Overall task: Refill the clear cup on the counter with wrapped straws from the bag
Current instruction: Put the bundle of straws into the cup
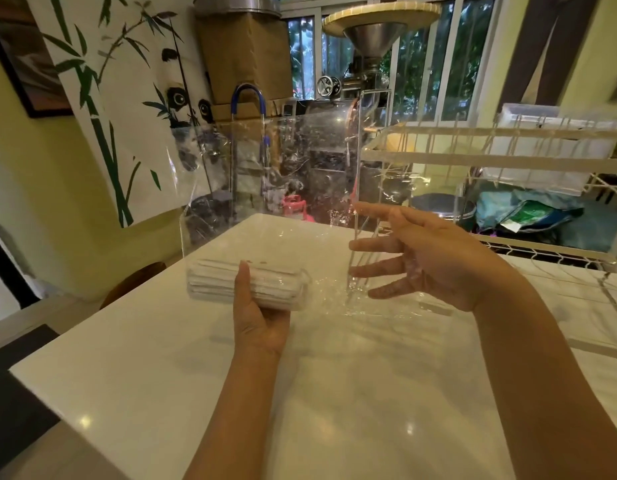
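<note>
A large clear plastic bag (276, 174) stands up over the white counter (335, 393). A bundle of white wrapped straws (213, 284) lies in its bottom left corner. My left hand (258, 317) grips that bundle through the plastic, thumb on top and fingers underneath. My right hand (421, 261) is at the bag's right side with its fingers spread and straight, touching the crinkled plastic. A faint clear outline (435, 308) under the right hand may be the cup; I cannot tell for sure.
A white wire dish rack (508, 157) with a clear plastic bin stands on the counter at the right. The counter's left edge drops to a dark floor. A panda and bamboo wall hanging and a metal machine are behind the bag.
</note>
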